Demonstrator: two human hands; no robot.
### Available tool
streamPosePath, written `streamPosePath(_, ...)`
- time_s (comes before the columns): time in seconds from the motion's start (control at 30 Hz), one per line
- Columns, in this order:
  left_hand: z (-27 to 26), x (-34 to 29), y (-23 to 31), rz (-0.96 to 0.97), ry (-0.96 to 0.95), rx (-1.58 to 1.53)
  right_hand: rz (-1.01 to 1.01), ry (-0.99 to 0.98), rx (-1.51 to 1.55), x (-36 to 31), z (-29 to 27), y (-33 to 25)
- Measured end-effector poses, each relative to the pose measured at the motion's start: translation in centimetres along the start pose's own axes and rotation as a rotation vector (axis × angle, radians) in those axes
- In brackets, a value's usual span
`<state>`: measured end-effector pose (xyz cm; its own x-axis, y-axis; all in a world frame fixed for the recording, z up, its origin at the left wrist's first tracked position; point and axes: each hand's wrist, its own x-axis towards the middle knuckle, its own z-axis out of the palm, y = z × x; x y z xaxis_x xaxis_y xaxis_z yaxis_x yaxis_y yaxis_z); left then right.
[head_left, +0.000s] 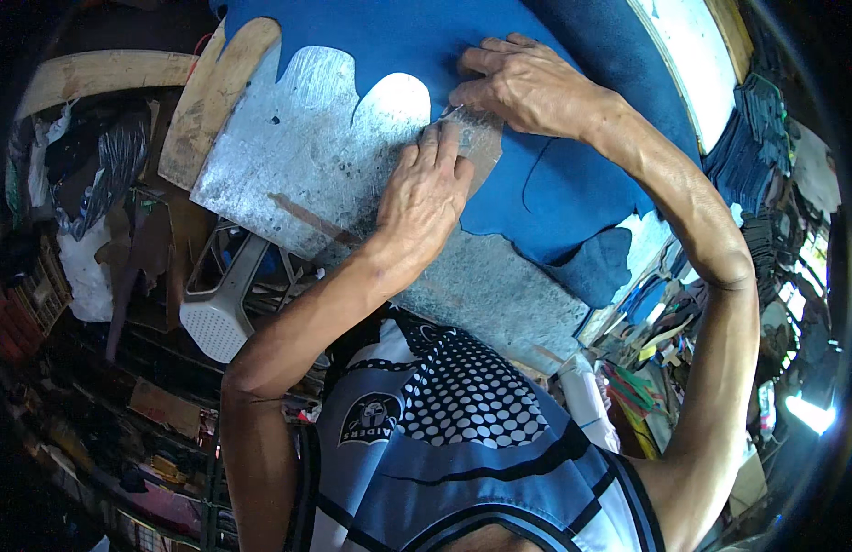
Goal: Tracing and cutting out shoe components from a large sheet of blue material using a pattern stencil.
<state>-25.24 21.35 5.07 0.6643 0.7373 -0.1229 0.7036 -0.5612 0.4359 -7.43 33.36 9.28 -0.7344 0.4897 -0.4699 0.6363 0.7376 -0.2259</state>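
Note:
A large sheet of blue leather (573,184) with a scalloped cut edge lies over a metal-topped work table (297,138). My left hand (426,179) presses its stretched fingers onto a small brownish flat piece, like a pattern (486,158), resting at the leather's edge. Beyond it, my right hand (527,87) is curled, thumb and fingers closed low over the leather beside that piece. A thin light tip shows by its fingertips, but what it grips is mostly hidden. One flap of the leather (596,267) folds over at the table's near right side.
A grey plastic stool (219,317) stands left of the table. Dark plastic bags (113,175) and clutter fill the left side. Stacked dark blue pieces (753,138) are at the far right, with scraps and a white roll (582,400) nearer. A lit lamp (810,414) shows at right.

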Motion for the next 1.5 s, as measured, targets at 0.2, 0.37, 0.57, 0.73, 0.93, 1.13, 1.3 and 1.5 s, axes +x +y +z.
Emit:
streamPosePath(0.2, -0.5, 0.4, 0.0, 0.017, -0.003, -0.052, 0.001, 0.064, 0.039, -0.6, 0.7, 1.0)
streamPosePath(0.37, -0.7, 0.3, 0.0, 0.020, -0.008, -0.024, 0.010, 0.059, 0.046, -0.7, 0.3, 1.4)
streamPosePath(0.57, -0.7, 0.4, 0.1, 0.009, -0.015, -0.040, 0.032, 0.012, 0.059, -0.9, 0.8, 2.2)
streamPosePath(0.73, -0.6, 0.3, 0.1, 0.002, -0.011, -0.047, 0.006, 0.015, 0.140, -0.9, 0.9, 2.4)
streamPosePath(0.93, -0.8, 0.4, 0.1, 0.003, -0.009, -0.047, 0.056, 0.044, 0.217, -1.7, 1.7, 2.7)
streamPosePath(1.13, -1.2, 0.9, 0.0, 0.024, -0.017, -0.037, 0.072, 0.072, 0.240, -2.4, 2.0, 2.9)
streamPosePath(1.3, -0.7, 1.4, 0.3, 0.028, -0.011, 0.014, 0.181, 0.124, 0.216, -3.5, 2.5, 1.2)
streamPosePath(1.5, -0.9, 2.5, 0.0, 0.070, -0.079, 0.018, 0.273, 0.239, 0.228, -4.2, 3.9, 0.1)
